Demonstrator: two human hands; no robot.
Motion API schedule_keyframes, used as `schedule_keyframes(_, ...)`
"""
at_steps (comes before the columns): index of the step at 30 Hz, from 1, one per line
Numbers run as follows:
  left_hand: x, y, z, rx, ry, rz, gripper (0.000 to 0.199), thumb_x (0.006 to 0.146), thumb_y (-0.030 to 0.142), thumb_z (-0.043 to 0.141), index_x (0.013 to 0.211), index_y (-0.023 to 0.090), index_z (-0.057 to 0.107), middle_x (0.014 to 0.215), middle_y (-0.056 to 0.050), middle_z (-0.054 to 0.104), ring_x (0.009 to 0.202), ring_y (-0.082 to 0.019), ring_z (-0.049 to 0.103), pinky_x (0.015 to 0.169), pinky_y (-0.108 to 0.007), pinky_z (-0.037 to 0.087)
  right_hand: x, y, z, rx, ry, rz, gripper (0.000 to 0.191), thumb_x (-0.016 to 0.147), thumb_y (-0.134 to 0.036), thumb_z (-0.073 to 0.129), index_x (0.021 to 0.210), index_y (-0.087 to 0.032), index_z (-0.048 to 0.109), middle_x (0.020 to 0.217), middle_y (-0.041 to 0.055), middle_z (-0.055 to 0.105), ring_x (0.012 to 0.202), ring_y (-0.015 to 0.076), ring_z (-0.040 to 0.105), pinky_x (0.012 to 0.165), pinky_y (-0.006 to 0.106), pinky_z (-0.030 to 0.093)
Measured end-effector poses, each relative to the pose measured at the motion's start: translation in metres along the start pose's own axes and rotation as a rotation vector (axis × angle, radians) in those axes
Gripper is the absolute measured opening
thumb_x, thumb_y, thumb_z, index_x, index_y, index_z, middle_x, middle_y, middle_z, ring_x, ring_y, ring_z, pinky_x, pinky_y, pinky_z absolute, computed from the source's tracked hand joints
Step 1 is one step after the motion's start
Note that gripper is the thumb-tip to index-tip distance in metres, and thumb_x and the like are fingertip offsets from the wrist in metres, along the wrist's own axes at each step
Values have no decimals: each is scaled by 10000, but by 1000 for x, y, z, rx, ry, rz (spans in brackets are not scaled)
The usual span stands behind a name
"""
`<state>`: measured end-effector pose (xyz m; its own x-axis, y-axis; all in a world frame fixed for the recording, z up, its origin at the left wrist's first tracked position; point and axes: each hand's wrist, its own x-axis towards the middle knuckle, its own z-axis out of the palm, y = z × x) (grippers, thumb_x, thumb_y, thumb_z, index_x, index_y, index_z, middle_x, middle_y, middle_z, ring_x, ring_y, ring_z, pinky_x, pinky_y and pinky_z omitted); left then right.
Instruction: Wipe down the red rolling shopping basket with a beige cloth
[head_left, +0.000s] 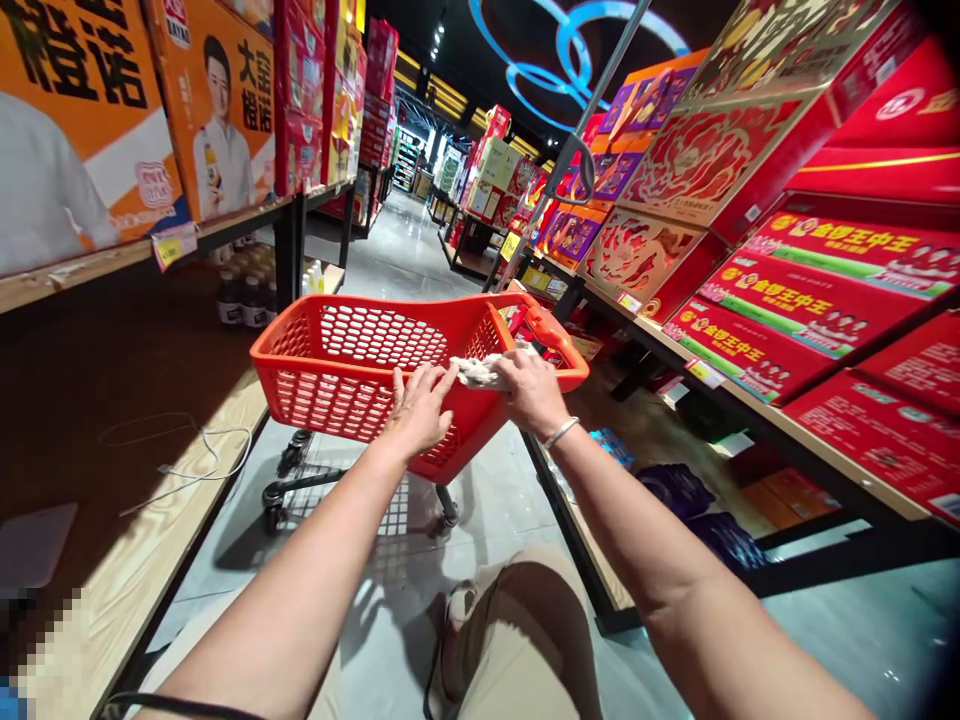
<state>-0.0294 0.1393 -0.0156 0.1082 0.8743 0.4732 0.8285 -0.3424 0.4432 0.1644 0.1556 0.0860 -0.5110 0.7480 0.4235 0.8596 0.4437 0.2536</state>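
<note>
A red plastic shopping cart (480,440) with perforated sides stands in front of me, turned sideways across the aisle. My left hand (421,408) grips the near rim, its fingers hooked over the top edge and its thumb pointing right along the outer wall. Just to the right, my right hand (534,388) is closed on a crumpled whitish cloth (478,373), pressed against the same rim. The cloth's left end lies close to my left fingertips. The palm side of my right hand is hidden. The basket's visible interior shows bare perforated walls.
Wooden-edged shelves flank the aisle. Orange drink cartons (217,120) stand at left, with dark bottles (244,295) below. Stacked red boxes (780,295) fill the right shelf (750,390). A thin white cable (202,450) lies on the low left ledge. A metal pole (570,160) rises beyond the cart.
</note>
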Motion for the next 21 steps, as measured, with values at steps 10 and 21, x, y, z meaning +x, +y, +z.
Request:
schedule_keyframes(10, 0, -8, -4, 26, 43, -1, 742, 870, 323, 587, 1574, 283, 354, 1440, -117, 525, 1465, -357, 334, 1235, -713, 73, -47, 98, 4, 334, 464, 159, 293, 760, -201, 584, 1042, -202, 668, 1135, 97, 575, 1115, 249, 568, 985, 416, 485)
schedule_keyframes(21, -1, -25, -21, 72, 76, -141, 622, 887, 357, 573, 1500, 303, 478, 1513, -126, 428, 1515, -419, 213, 1214, -712, 186, -55, -21, 45, 174, 331, 10, 209, 943, -219, 573, 982, -350, 731, 1293, -6, 653, 1274, 269, 449, 1224, 592, 162)
